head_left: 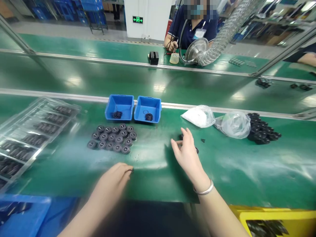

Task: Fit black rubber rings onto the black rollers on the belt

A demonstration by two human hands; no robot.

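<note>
My left hand [115, 179] is over the near edge of the green table [153, 177], thumb and fingers pinched together. A tiny dark bit shows at its fingertips, too small to name. To the right, my right hand [187, 154] reaches forward with its fingers apart. Dark parts lie partly hidden behind it; a round black edge [197, 150] shows beside the hand. Tiny black pieces [202, 140] lie just right of it. Several round black parts [118, 139] stand in rows beyond my left hand.
Two blue bins, the left [119, 116] and the right [148, 120], hold black rings. Plastic bags [198, 116] and piled black parts [263, 130] lie right. A clear tray [37, 153] fills the left. A yellow crate [276, 215] is front right. A co-worker [192, 28] sits opposite.
</note>
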